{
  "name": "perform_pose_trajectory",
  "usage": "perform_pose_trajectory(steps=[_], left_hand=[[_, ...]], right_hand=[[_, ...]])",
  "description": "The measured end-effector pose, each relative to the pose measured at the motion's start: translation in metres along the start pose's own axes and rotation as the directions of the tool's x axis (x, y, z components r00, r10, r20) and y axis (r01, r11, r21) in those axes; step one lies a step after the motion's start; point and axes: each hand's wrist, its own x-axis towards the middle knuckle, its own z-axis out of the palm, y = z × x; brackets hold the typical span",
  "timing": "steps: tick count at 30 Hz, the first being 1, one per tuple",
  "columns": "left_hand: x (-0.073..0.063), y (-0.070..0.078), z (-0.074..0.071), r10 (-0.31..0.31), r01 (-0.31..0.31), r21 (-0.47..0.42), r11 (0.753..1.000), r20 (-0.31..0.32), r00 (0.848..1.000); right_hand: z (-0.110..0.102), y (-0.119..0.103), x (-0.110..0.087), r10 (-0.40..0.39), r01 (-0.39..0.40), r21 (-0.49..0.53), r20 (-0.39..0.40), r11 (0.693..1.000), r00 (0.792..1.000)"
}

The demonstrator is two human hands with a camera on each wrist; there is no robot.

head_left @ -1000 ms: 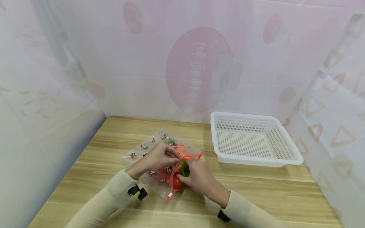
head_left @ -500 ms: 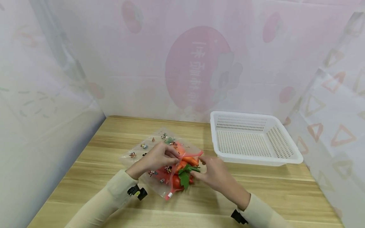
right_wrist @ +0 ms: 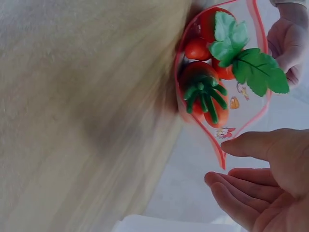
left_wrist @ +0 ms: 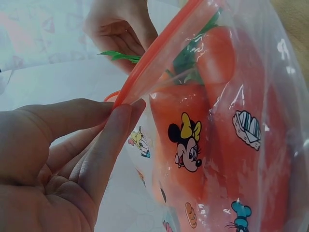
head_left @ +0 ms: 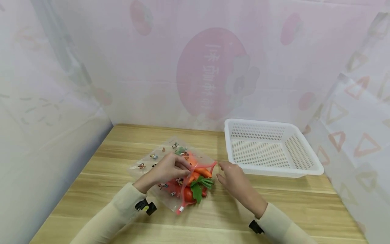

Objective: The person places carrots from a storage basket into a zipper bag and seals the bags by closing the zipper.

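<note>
A clear zip bag (head_left: 166,198) with cartoon prints and a red zip edge lies on the table. Its mouth faces right and gapes around orange carrots (head_left: 203,172), green leaves (head_left: 197,192) and a red, tomato-like piece (head_left: 188,194). The carrot tops (right_wrist: 207,96) and leaves stick out of the mouth. My left hand (head_left: 170,168) pinches the upper zip edge between thumb and fingers, clearest in the left wrist view. Beside the far corner of the mouth is my right hand (head_left: 239,181), thumb apart from the fingers, holding nothing. The plastic partly blurs the deeper contents.
A white perforated basket (head_left: 275,173) stands at the back right, close behind my right hand. The wooden table (head_left: 170,228) meets printed cloth walls (head_left: 146,95) at the back and both sides.
My right hand has drawn back to the right from the leaves in the bag's mouth, uncovering the carrots and leaves. My left hand keeps its pinch on the zip edge.
</note>
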Motion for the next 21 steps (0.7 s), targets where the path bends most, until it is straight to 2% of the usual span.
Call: perform_pose_trajectory(steps=[4,9,15,21], left_hand=[[-0.001,0.002,0.001,0.012,-0.012,0.009,1.0,-0.002,1.0],[-0.001,0.002,0.001,0.021,-0.02,0.026,0.999,-0.004,1.0],[-0.001,0.001,0.003,0.023,-0.023,0.04,0.999,-0.01,1.0],[-0.006,0.006,0.003,0.025,-0.024,0.059,0.998,-0.013,1.0]], right_hand=[[0.011,0.003,0.003,-0.056,0.051,-0.07,-0.077,0.996,0.995],[0.025,0.008,0.006,-0.124,0.101,-0.143,-0.157,0.984,0.98],[0.033,0.012,0.009,-0.192,0.153,-0.197,-0.196,0.968,0.962],[0.032,0.012,0.01,-0.211,0.169,-0.218,-0.191,0.961,0.959]])
